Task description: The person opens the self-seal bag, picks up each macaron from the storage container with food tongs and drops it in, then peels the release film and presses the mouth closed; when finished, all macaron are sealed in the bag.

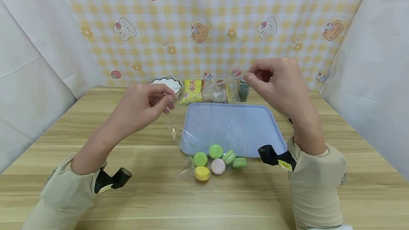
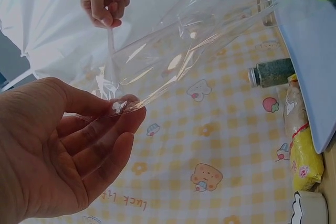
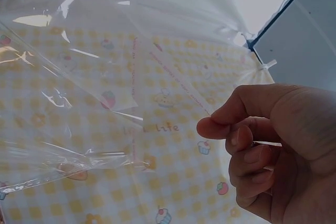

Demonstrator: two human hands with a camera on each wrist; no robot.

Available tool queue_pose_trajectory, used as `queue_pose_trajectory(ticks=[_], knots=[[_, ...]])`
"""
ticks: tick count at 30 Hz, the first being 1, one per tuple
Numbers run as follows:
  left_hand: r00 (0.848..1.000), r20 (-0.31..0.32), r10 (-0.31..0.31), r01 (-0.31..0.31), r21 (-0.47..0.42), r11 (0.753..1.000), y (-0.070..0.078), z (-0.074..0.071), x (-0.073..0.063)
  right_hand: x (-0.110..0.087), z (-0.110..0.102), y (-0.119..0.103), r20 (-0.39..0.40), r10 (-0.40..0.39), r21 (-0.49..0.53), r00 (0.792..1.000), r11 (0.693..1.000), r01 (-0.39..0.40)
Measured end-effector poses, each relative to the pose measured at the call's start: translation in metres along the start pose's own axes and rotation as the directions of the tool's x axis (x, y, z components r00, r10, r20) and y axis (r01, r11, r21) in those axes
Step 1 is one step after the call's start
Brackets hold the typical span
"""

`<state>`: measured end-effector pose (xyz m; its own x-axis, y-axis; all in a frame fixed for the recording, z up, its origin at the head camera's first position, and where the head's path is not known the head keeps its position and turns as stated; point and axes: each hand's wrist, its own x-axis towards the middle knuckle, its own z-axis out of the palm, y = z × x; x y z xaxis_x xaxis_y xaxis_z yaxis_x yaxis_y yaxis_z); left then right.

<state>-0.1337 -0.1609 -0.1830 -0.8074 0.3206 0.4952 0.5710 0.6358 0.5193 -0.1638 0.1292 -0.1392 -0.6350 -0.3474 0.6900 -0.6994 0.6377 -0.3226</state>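
Note:
A clear plastic bag (image 1: 174,132) hangs between both hands, with several green macarons (image 1: 216,151), a yellow macaron (image 1: 202,173) and a pale pink macaron (image 1: 218,166) at its bottom. My left hand (image 1: 137,105) pinches the bag's upper left edge between thumb and fingertips. Up and to the right, my right hand (image 1: 278,84) pinches the end of a thin strip between thumb and index finger. In the right wrist view this strip (image 3: 181,86), printed in small red letters, slants away from the bag's edge.
A light blue tray (image 1: 255,127) lies behind the macarons on the wooden table (image 1: 153,194). Farther back stand a white bowl with a dark wavy rim (image 1: 167,82), a yellow food packet (image 1: 192,91) and a small jar with dark green contents (image 1: 244,91), before a checked cloth.

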Motion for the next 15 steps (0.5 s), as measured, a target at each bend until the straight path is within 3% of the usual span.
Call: queue_pose_trajectory(ticks=[15], knots=[[1.000, -0.002, 0.009, -0.009, 0.020, 1.000, -0.0013, 0.0011, 0.0001, 0.0004, 0.0012, -0.0003, 0.004, -0.006, -0.015, 1.000, 1.000, 0.006]])
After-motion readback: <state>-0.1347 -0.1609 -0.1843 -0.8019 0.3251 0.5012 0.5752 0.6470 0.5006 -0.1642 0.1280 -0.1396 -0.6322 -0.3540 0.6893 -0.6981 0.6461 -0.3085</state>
